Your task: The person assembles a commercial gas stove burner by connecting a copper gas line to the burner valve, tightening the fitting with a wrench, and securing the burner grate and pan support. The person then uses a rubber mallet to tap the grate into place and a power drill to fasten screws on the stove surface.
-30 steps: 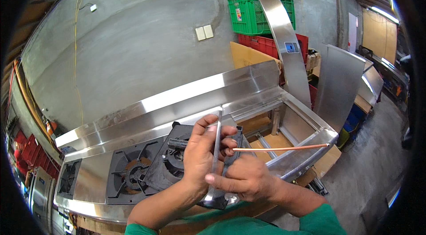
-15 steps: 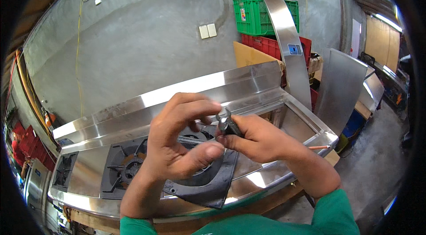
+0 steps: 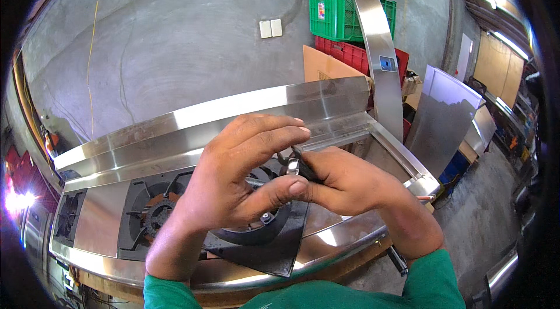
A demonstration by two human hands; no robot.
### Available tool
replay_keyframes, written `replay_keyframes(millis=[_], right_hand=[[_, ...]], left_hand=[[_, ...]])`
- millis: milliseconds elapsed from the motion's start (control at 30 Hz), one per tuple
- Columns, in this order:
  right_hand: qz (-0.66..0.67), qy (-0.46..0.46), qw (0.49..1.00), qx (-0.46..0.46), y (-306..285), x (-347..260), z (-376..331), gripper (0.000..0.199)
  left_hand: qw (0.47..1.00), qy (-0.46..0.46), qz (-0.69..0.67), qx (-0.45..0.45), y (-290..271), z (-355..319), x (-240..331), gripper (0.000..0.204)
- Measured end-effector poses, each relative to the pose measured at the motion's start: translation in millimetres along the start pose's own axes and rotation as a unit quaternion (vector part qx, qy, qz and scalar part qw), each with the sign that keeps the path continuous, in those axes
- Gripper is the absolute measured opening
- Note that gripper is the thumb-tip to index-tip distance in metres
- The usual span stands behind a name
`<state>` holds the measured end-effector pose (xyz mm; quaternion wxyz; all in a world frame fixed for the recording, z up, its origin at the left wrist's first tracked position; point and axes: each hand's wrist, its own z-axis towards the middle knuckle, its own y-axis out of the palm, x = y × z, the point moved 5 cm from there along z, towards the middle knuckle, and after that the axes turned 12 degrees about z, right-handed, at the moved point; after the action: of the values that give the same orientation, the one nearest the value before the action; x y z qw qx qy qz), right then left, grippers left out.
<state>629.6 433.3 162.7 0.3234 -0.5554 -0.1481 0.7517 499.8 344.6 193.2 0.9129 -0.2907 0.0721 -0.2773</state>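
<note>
Above the stainless steel stove, my right hand (image 3: 350, 183) is closed around a small dark piece with a shiny metal end (image 3: 293, 165). Its exact kind is hard to make out, since the fingers cover most of it. My left hand (image 3: 251, 163) curves around the near side of the piece with fingers apart. The left thumb tip is beside the shiny end and close to the right thumb; whether it touches cannot be told. Below the hands lies a black burner plate (image 3: 280, 250), tilted askew on the stove, with a round burner ring (image 3: 251, 234) partly hidden by my left hand.
Left on the stove top (image 3: 102, 221) sits another black burner grate (image 3: 156, 215). A steel backsplash (image 3: 233, 102) runs along the grey wall. Stacked green crate (image 3: 335, 14) and red crate (image 3: 344, 55) stand behind a leaning steel strip (image 3: 379, 35). A steel panel (image 3: 443, 116) leans at right.
My left hand has come closer to the shiny piece, its thumb now beside it. The piece has turned in my right hand. A bright flash has appeared at the far left.
</note>
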Motion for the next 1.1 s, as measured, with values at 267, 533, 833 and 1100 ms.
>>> replay_keyframes(millis=[267, 533, 833, 1100], right_hand=[[-0.052, -0.013, 0.999, 0.003, 0, -3, -5, 0.030], [-0.012, -0.045, 0.996, 0.082, 15, 9, -2, 0.028], [-0.014, -0.027, 0.997, 0.068, 20, 5, 1, 0.030], [-0.016, -0.035, 0.992, 0.123, 7, 10, 12, 0.028]], left_hand=[[0.991, -0.020, -0.096, -0.089, 3, -2, 1, 0.053], [0.978, -0.097, -0.148, -0.108, 3, -4, 0, 0.051], [0.981, -0.058, -0.129, -0.134, -9, -6, 4, 0.047], [0.989, -0.125, -0.059, -0.042, 6, -8, -17, 0.048]])
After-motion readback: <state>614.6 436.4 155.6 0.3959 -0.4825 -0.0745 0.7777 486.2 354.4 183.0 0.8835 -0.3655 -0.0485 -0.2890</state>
